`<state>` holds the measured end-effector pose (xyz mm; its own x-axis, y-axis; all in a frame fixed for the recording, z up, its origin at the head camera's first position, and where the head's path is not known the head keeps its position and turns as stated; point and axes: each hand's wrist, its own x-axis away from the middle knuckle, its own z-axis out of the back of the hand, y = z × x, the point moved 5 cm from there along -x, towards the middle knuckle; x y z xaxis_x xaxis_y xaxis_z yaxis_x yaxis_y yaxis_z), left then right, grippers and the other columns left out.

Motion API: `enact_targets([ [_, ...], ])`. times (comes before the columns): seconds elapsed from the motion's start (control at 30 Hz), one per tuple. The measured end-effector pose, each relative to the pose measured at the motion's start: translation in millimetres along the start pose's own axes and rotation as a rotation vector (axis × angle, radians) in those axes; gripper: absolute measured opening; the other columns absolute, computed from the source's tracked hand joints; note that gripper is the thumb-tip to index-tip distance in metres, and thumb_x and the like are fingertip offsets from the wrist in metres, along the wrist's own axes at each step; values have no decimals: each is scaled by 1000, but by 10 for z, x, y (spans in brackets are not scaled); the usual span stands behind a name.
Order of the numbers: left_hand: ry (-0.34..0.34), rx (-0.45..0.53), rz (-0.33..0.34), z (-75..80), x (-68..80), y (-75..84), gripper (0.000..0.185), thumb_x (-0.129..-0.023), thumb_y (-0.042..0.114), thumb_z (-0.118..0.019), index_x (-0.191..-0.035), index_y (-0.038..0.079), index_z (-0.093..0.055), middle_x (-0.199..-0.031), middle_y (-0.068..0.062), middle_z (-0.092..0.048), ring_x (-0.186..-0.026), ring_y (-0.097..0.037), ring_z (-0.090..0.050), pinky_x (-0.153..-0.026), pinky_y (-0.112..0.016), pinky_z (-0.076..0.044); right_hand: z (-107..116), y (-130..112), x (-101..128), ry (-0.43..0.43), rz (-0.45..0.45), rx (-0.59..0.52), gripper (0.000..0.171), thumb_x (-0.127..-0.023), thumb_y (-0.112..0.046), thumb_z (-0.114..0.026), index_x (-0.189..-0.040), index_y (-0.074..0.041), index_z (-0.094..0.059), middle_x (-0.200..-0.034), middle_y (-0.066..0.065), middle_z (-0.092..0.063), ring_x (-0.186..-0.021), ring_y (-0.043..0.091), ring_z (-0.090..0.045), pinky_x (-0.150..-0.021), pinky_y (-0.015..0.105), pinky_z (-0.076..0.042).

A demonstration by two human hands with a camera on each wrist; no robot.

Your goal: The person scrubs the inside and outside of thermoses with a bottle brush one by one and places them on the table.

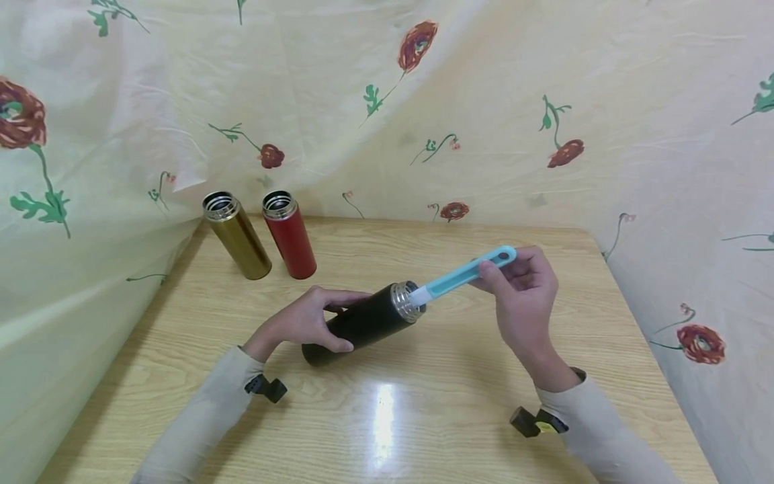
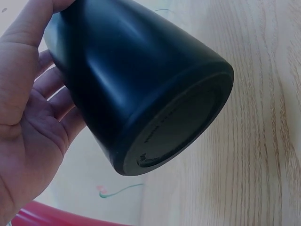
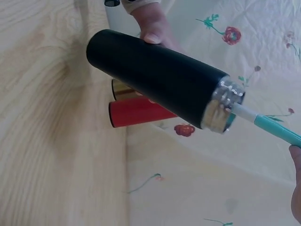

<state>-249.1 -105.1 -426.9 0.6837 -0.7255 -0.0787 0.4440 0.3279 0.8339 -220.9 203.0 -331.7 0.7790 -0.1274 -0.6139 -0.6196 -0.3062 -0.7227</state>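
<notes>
A black thermos bottle [image 1: 369,321] lies tilted over the table, its threaded steel mouth toward the right. My left hand [image 1: 311,318] grips its body from the left, thumb on the near side; the left wrist view shows the bottle's round base [image 2: 181,125]. Between thumb and fingers my right hand [image 1: 525,296] pinches the light-blue handle of a bottle brush [image 1: 462,276]. The brush's white neck enters the bottle's mouth, and its head is hidden inside. In the right wrist view the brush handle [image 3: 277,129] slants into the steel rim [image 3: 218,104].
A gold thermos bottle [image 1: 242,243] and a red thermos bottle [image 1: 291,240] stand uncapped at the table's back left. Floral cloth [image 1: 338,101] hangs behind and at both sides of the wooden table [image 1: 447,410]. A camera is strapped to each wrist.
</notes>
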Motion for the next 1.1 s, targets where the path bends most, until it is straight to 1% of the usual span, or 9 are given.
enact_targets([
  [0.13,2,7,2,7,9,-16,81,-76,26,-90,-149,17,-54,-144,2,-61,-126,-17,-61,-102,-41,-53,29,-49,-43,18,13,-30,12,-90,20,-60,-99,15,-54,-90,19,-71,-78,23,-75,-70,39,-62],
  [0.33,10,13,17,25,28,-50,81,-76,25,-90,-148,19,-55,-143,6,-61,-128,-16,-60,-103,-41,-52,60,-109,-87,42,11,-84,12,-90,21,-59,-98,14,-55,-89,19,-71,-78,24,-74,-70,40,-62],
  [0.57,1,25,6,23,32,-42,81,-77,26,-90,-149,16,-54,-144,0,-61,-127,-19,-61,-102,-41,-53,78,-171,-132,52,24,-101,12,-89,22,-59,-99,16,-55,-89,21,-70,-77,25,-75,-69,39,-62],
  [0.83,-20,39,3,26,26,19,81,-77,26,-90,-149,16,-54,-143,0,-62,-122,-17,-63,-99,-38,-55,114,-253,-169,61,44,-143,14,-88,26,-55,-100,18,-54,-88,23,-70,-77,28,-75,-69,41,-62],
  [1.1,-36,74,40,11,32,13,81,-76,25,-91,-148,21,-55,-142,7,-62,-122,-12,-63,-99,-38,-54,138,-315,-184,47,54,-180,16,-88,28,-52,-101,20,-53,-90,25,-71,-78,30,-75,-70,42,-62],
])
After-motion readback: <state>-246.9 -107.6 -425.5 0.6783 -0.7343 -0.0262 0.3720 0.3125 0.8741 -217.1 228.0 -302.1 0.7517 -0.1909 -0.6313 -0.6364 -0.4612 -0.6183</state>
